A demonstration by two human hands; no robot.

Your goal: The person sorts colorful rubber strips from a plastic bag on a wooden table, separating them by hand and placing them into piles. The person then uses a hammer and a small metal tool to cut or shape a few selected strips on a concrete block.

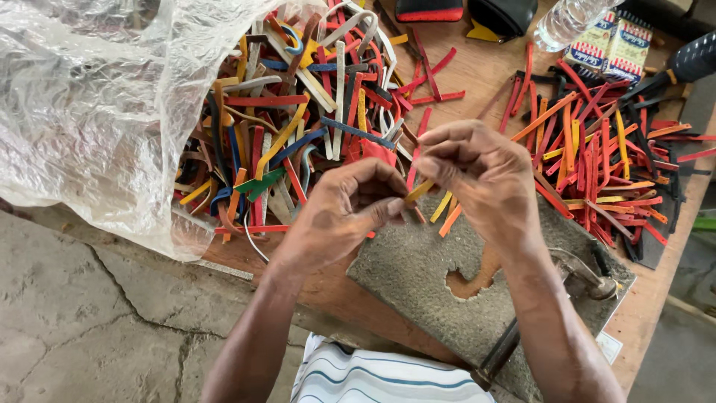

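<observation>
Yellow strip point(419, 191) pinched between left hand point(339, 213) and right hand point(477, 175), beside strip-filled plastic bag point(89, 112).

A worn wooden counter point(477, 71) fills most of the view, its brown top scuffed and bare in patches. Below its near edge lies a grey concrete floor point(82, 313), cracked in branching lines and dusty. At the far right, past the counter's edge, another strip of grey floor shows, with a bit of green beside it. Soft, even daylight falls over everything and throws only faint shadows. No wall or window can be made out from this downward angle.
</observation>
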